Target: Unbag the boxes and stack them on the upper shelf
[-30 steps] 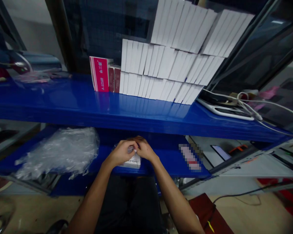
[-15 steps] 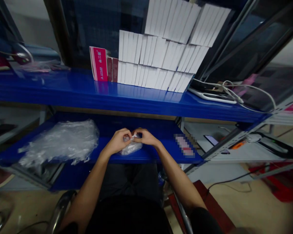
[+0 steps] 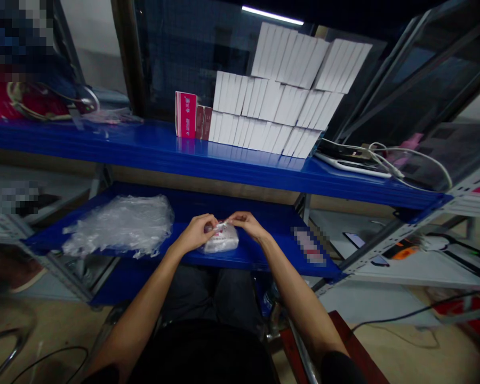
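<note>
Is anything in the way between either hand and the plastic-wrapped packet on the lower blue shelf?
Nothing visible: the left hand and right hand both touch the plastic-wrapped packet at its far side. The pile of clear plastic lies apart, to the left.

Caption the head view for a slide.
Left hand and right hand pinch clear plastic film around a white rectangular box on a blue shelf.

Two hands, one wrapped packet — three tiers of white boxes.
</note>
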`<action>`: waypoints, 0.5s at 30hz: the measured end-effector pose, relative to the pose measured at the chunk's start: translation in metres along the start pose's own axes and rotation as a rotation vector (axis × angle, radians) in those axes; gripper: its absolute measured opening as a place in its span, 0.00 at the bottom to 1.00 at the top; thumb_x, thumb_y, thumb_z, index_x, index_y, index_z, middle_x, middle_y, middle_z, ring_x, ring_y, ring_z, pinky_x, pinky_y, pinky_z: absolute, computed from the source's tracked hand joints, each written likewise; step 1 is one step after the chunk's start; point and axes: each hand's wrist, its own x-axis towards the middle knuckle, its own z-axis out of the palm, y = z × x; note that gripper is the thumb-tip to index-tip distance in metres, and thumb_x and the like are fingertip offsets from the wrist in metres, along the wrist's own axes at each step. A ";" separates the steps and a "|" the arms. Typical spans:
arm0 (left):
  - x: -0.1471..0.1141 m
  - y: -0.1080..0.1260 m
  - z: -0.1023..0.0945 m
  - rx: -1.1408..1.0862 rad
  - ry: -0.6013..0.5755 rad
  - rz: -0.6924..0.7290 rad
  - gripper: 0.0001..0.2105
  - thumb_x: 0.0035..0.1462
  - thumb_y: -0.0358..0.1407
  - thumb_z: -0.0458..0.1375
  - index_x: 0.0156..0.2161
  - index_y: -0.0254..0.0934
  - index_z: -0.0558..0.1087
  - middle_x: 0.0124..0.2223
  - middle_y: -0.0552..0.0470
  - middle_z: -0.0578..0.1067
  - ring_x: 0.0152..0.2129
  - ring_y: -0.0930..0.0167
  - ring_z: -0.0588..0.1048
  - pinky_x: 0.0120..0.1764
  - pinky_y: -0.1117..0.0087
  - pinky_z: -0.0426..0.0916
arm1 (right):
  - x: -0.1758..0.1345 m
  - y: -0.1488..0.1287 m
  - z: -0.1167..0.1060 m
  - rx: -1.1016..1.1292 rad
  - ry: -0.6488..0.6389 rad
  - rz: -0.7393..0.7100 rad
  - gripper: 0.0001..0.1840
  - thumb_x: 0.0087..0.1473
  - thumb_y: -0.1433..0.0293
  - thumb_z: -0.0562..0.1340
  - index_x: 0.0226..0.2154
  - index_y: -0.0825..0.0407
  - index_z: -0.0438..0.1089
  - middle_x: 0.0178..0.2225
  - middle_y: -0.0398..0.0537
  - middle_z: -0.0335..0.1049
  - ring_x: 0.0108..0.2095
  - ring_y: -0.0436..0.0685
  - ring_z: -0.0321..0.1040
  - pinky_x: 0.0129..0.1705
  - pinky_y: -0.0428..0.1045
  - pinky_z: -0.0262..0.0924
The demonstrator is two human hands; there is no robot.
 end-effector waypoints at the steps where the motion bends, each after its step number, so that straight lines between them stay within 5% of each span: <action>1: 0.001 0.001 -0.002 -0.017 0.001 -0.014 0.04 0.58 0.34 0.61 0.33 0.37 0.73 0.40 0.47 0.80 0.37 0.66 0.77 0.44 0.67 0.69 | 0.004 -0.001 -0.001 0.022 0.019 0.010 0.18 0.41 0.56 0.74 0.29 0.53 0.78 0.31 0.47 0.80 0.34 0.55 0.74 0.43 0.51 0.65; 4: 0.002 0.000 -0.003 -0.074 0.037 -0.064 0.08 0.61 0.39 0.61 0.33 0.38 0.70 0.40 0.48 0.81 0.37 0.67 0.78 0.43 0.68 0.69 | 0.014 -0.003 -0.002 0.030 0.103 0.031 0.17 0.41 0.57 0.73 0.28 0.53 0.77 0.29 0.47 0.79 0.32 0.55 0.73 0.40 0.50 0.64; 9: 0.008 -0.021 0.015 -0.193 0.181 -0.259 0.14 0.63 0.48 0.56 0.36 0.40 0.62 0.26 0.59 0.75 0.19 0.75 0.67 0.26 0.76 0.58 | 0.000 -0.009 0.000 -0.092 0.192 -0.027 0.15 0.44 0.57 0.72 0.25 0.51 0.75 0.33 0.49 0.80 0.37 0.57 0.74 0.42 0.52 0.65; 12: 0.018 -0.030 0.026 -0.379 0.185 -0.321 0.16 0.61 0.51 0.57 0.37 0.41 0.59 0.24 0.59 0.74 0.18 0.74 0.68 0.24 0.76 0.58 | -0.017 -0.011 0.006 -0.137 0.096 -0.088 0.10 0.45 0.61 0.72 0.25 0.51 0.78 0.53 0.55 0.76 0.53 0.63 0.72 0.51 0.55 0.65; 15: 0.027 -0.031 0.027 -0.415 0.155 -0.307 0.16 0.61 0.50 0.57 0.37 0.41 0.60 0.22 0.61 0.71 0.17 0.75 0.68 0.23 0.76 0.57 | -0.022 -0.011 0.018 -0.239 -0.045 -0.139 0.04 0.44 0.67 0.73 0.25 0.49 0.80 0.58 0.55 0.73 0.61 0.66 0.65 0.59 0.59 0.60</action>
